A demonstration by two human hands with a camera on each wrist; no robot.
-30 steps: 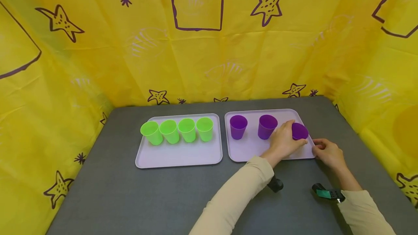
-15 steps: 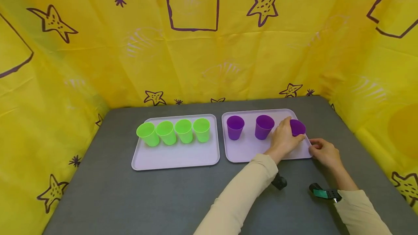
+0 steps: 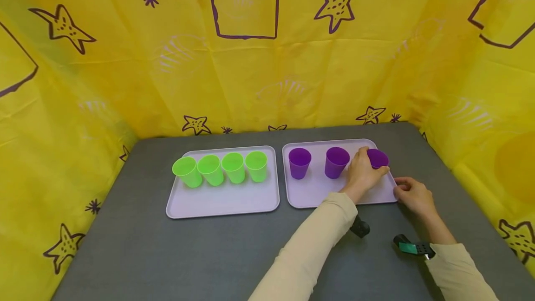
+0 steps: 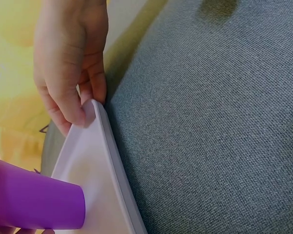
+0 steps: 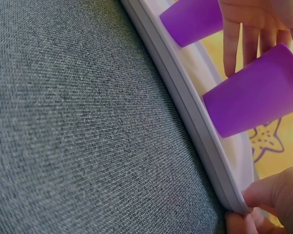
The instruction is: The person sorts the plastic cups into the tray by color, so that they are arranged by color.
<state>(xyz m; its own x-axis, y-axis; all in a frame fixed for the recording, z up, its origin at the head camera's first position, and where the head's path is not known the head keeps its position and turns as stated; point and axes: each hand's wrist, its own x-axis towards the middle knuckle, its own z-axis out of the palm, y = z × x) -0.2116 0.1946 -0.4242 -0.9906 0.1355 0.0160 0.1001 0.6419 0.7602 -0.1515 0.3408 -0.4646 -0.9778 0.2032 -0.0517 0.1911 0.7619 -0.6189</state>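
Note:
In the head view my left hand (image 3: 362, 173) grips a purple cup (image 3: 378, 158) at the right end of the right-hand lilac tray (image 3: 309, 197). Its fingers and thumb lie around the upright cup, whose lower part the hand hides. The left wrist view shows that cup's base (image 4: 63, 204) at or just above the tray; contact cannot be told. My right hand (image 3: 415, 195) pinches the tray's near right corner, thumb on top and fingers beneath, as the right wrist view shows at the tray rim (image 5: 217, 183). Two more purple cups, a middle one (image 3: 336, 162) and a left one (image 3: 299, 164), stand there.
A second lilac tray (image 3: 221, 203) lies to the left, with several green cups (image 3: 233, 168) in a row along its far side. Both trays rest on a grey cloth-covered table (image 3: 200, 254). Yellow patterned curtain (image 3: 246, 78) surrounds the back and sides.
My left hand has shifted the gripped purple cup a little toward the tray's far edge. The right hand keeps its pinch on the corner. The head view has swung slightly to the right.

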